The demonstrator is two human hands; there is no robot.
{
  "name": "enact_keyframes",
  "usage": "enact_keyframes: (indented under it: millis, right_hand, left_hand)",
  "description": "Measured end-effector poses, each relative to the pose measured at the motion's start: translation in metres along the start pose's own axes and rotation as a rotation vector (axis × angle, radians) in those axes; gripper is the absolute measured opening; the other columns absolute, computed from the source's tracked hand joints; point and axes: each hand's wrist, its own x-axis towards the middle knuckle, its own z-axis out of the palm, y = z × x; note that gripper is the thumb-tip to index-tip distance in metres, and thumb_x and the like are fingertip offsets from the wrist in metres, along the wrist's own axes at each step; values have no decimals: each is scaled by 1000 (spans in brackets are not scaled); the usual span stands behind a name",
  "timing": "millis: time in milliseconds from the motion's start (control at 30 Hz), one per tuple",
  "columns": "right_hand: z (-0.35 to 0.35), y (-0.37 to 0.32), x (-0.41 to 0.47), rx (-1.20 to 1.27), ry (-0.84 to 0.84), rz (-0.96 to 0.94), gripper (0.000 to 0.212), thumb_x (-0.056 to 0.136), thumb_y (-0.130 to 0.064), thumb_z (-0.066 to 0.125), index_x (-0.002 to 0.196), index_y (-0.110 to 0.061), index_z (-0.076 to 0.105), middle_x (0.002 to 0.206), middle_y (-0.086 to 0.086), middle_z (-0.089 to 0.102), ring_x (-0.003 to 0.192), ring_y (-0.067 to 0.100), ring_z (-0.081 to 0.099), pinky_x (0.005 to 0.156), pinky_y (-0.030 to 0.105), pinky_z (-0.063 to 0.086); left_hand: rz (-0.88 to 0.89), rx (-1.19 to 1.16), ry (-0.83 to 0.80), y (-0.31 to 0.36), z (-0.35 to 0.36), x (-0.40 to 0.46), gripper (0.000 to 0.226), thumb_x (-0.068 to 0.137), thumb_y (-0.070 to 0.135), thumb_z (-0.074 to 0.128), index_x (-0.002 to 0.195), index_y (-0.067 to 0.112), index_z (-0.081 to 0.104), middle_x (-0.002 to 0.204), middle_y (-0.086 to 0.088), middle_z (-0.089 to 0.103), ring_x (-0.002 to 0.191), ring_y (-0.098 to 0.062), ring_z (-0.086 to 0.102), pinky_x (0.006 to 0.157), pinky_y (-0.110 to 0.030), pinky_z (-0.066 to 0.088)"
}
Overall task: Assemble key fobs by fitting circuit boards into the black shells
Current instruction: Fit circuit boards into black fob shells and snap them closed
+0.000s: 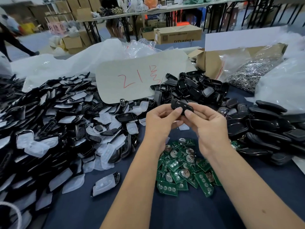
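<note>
Shell (181,106) pinched in both hands' grip, left (160,120) and right (208,128), likely pressing it shut above boards (184,169).

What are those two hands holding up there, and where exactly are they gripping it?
A black key fob shell. The left hand and right hand pinch its near edge between thumbs and fingertips, above the green circuit boards.

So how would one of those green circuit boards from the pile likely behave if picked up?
Each green circuit board looks flat and thin, so probably stiff and light. They lie overlapped on the dark cloth, so pushing one would likely drag its neighbours. Flat shape: unlikely to roll.
</note>
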Motion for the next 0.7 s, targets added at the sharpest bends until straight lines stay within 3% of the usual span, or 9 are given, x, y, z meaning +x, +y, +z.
enact_keyframes:
  millis: [100, 167, 267, 400, 533, 700]
  right_hand:
    - [-7, -3, 3, -40, -109, 33, 22, 79, -6, 79, 100, -9, 78, 93, 14, 79, 86, 26, 74, 84, 34, 63]
    - [-11, -5, 4, -65, -157, 48, 22, 76, -13, 78, 97, -10, 79, 89, 11, 79, 82, 22, 73, 79, 30, 63]
    - [-17, -8, 7, -80, -193, 55, 19, 73, -14, 78, 92, -11, 80, 85, 11, 79, 75, 18, 72, 70, 27, 62]
    - [-24, -10, 9, 13, -256, 114, 28, 74, -9, 76, 102, -6, 78, 100, 19, 79, 86, 26, 77, 76, 38, 65]
    - [-22, -6, 10, 58, -156, 109, 33, 71, -5, 76, 104, -3, 75, 101, 19, 79, 88, 27, 78, 82, 40, 65]
    - [-22, -6, 11, 77, -93, 68, 31, 68, -7, 78, 99, -7, 76, 95, 14, 80, 87, 23, 78, 78, 33, 65]
  left_hand:
    - [-70, -123, 16, 0, -6, -1, 10, 92, -2, 71, 97, 5, 77, 82, -7, 78, 75, -15, 75, 66, -21, 60]
    - [-87, -150, 6, 1, -9, -1, 12, 92, -3, 71, 95, 7, 76, 81, -5, 78, 74, -13, 75, 64, -20, 59]
    - [-92, -124, -53, 2, -12, 1, 13, 91, 1, 72, 95, 11, 80, 83, -7, 78, 73, -13, 74, 63, -20, 60]
    - [-89, -3, -152, 3, -15, 3, 18, 91, 3, 73, 93, 17, 84, 80, -6, 76, 64, -9, 68, 62, -21, 59]
    - [-62, 32, -113, -3, -12, 2, 15, 90, 1, 76, 98, 12, 81, 81, -7, 78, 70, -13, 73, 64, -21, 60]
    - [-44, 38, -92, -6, -9, 2, 23, 88, -4, 76, 85, 18, 83, 86, -13, 78, 75, -18, 75, 68, -24, 62]
